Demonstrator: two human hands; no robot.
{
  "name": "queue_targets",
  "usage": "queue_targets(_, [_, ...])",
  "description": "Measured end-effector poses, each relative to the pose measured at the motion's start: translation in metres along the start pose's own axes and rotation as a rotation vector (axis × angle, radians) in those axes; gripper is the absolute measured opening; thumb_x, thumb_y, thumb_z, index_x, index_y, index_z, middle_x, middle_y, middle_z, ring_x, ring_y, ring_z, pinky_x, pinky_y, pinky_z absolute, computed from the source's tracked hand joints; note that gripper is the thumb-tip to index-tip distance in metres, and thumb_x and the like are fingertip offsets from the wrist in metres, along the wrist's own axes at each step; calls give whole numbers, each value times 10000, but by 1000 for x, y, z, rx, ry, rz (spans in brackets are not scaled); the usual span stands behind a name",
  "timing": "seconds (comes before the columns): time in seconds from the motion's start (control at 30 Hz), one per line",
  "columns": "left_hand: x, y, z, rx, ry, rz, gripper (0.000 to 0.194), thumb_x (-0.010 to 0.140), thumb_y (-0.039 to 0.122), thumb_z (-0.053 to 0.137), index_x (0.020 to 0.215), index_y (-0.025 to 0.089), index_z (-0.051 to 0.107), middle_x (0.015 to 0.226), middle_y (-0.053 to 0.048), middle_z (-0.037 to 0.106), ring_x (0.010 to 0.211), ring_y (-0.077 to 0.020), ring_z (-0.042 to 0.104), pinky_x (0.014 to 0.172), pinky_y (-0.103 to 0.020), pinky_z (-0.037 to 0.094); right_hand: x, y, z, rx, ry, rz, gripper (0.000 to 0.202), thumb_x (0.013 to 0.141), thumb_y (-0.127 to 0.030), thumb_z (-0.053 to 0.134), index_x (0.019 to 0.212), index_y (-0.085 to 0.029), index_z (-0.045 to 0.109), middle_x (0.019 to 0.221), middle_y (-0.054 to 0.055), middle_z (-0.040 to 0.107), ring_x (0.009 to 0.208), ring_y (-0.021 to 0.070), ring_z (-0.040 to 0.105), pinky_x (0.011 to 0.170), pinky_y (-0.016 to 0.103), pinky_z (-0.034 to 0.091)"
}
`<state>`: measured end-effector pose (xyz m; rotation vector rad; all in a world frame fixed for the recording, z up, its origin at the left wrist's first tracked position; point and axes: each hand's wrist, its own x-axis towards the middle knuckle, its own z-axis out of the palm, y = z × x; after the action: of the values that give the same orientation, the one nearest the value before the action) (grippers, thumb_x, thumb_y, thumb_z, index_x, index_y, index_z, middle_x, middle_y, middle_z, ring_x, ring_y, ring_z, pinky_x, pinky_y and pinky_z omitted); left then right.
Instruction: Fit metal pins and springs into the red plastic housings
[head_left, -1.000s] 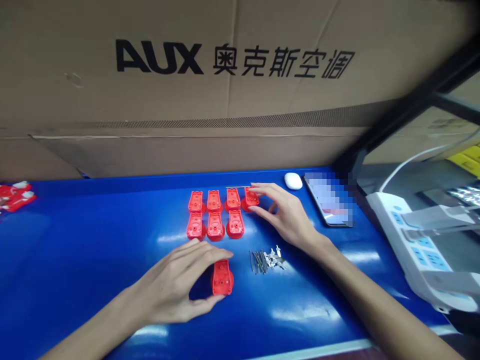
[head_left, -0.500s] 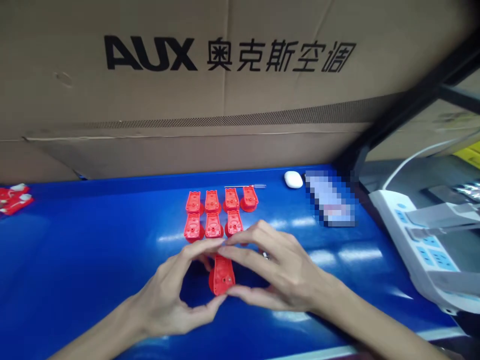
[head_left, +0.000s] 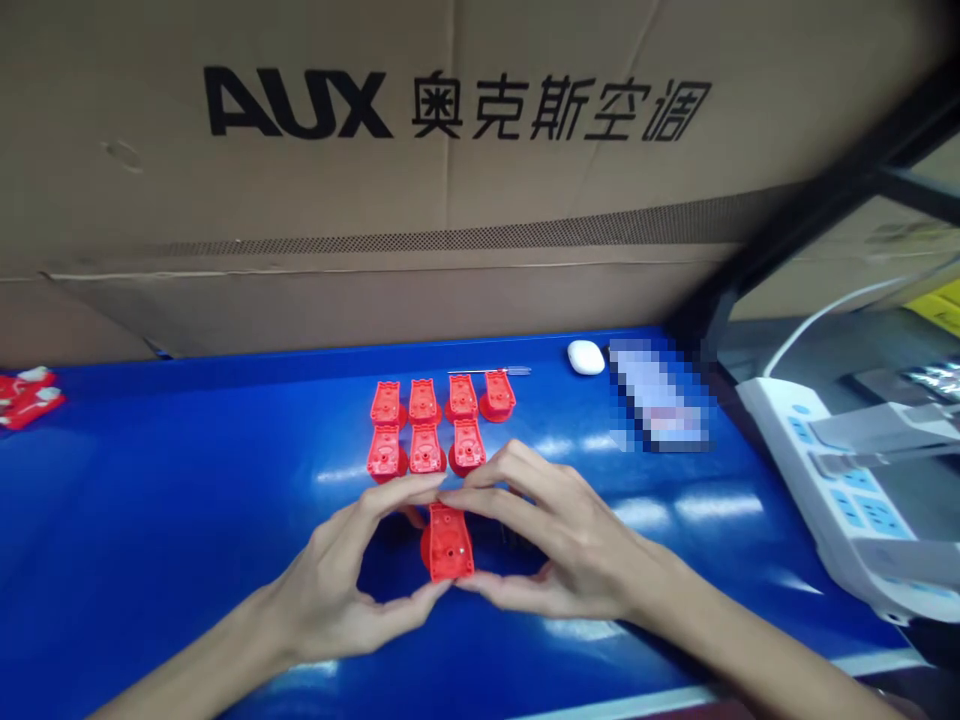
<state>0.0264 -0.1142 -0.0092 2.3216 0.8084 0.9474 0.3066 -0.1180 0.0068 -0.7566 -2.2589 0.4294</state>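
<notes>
Near the middle of the blue table [head_left: 187, 500], the left hand [head_left: 349, 585] and right hand [head_left: 566, 550] pinch one red housing [head_left: 451, 545] between them, thumbs at its near edge and fingers at its far edge, both grips part-curled around it. Just beyond the fingertips stand seven more red housings [head_left: 425, 450] in two rows — the right hand's fingers come close to the near row's right end — with a thin screwdriver [head_left: 517, 371] behind them. Farther right lie a white rounded case [head_left: 586, 357], a blurred-out flat device [head_left: 660, 400] and a white power strip [head_left: 825, 490], while a large cardboard sheet [head_left: 300, 200] walls off the far side.
</notes>
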Motion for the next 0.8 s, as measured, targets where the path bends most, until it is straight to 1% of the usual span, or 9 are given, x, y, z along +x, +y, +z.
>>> queue_targets(0.1, [0, 0, -1, 5, -15, 9, 840, 888, 207, 849, 1628, 210, 451, 1346, -150, 749, 1179, -283, 808, 1029, -401, 718, -1, 1, -4, 19, 8, 25, 617, 929, -375, 827, 1485, -216, 608, 1270, 106, 726, 1098, 255, 670, 868, 414, 619])
queue_targets(0.2, [3, 0, -4, -5, -22, 20, 874, 875, 179, 854, 1640, 199, 432, 1373, -156, 744, 1218, -291, 790, 1089, -433, 686, -1, 3, -15, 42, 45, 47, 627, 885, -338, 841, 1463, -241, 618, 1254, 97, 737, 1064, 251, 682, 888, 440, 620])
queue_targets(0.3, [7, -1, -9, -24, 17, 38, 863, 850, 127, 851, 1616, 209, 461, 1350, -144, 757, 1234, -304, 771, 1094, -479, 666, 1, 8, -32, 14, 128, 61, 612, 846, -292, 867, 1414, -265, 643, 1211, 81, 754, 1047, 262, 686, 876, 450, 612])
queue_targets(0.37, [10, -2, -11, -31, 70, 41, 831, 836, 103, 849, 1581, 224, 502, 1317, -134, 764, 1221, -313, 759, 1061, -505, 662, 0, 15, -44, -47, 151, 112, 586, 842, -287, 881, 1384, -273, 660, 1186, 77, 756, 1028, 265, 684, 859, 447, 607])
queue_targets(0.5, [12, -4, -11, 30, 203, -17, 704, 876, 86, 831, 1506, 272, 579, 1249, -96, 776, 1146, -293, 756, 972, -503, 667, -7, 30, -63, -131, 89, 245, 472, 888, -351, 872, 1320, -282, 694, 1176, 77, 736, 1036, 267, 684, 830, 425, 599])
queue_targets(0.6, [13, -6, -9, 116, 296, -95, 559, 927, 112, 814, 1427, 281, 632, 1230, -73, 777, 1130, -278, 764, 973, -491, 658, -13, 41, -71, -165, 25, 342, 397, 928, -411, 843, 1286, -300, 710, 1170, 63, 728, 1031, 256, 688, 834, 417, 595])
queue_targets(0.7, [14, -8, -9, 180, 349, -176, 430, 963, 166, 798, 1356, 271, 659, 1227, -68, 772, 1147, -282, 762, 1008, -505, 641, -17, 46, -73, -164, -54, 413, 382, 945, -461, 829, 1274, -310, 708, 1213, 53, 723, 1055, 249, 705, 867, 420, 596])
queue_targets(0.8, [15, -10, -11, 202, 385, -228, 372, 977, 195, 795, 1321, 266, 671, 1240, -69, 766, 1160, -289, 755, 1039, -528, 623, -18, 49, -67, -154, -110, 449, 415, 956, -520, 816, 1295, -311, 698, 1273, 53, 715, 1102, 255, 720, 932, 441, 603])
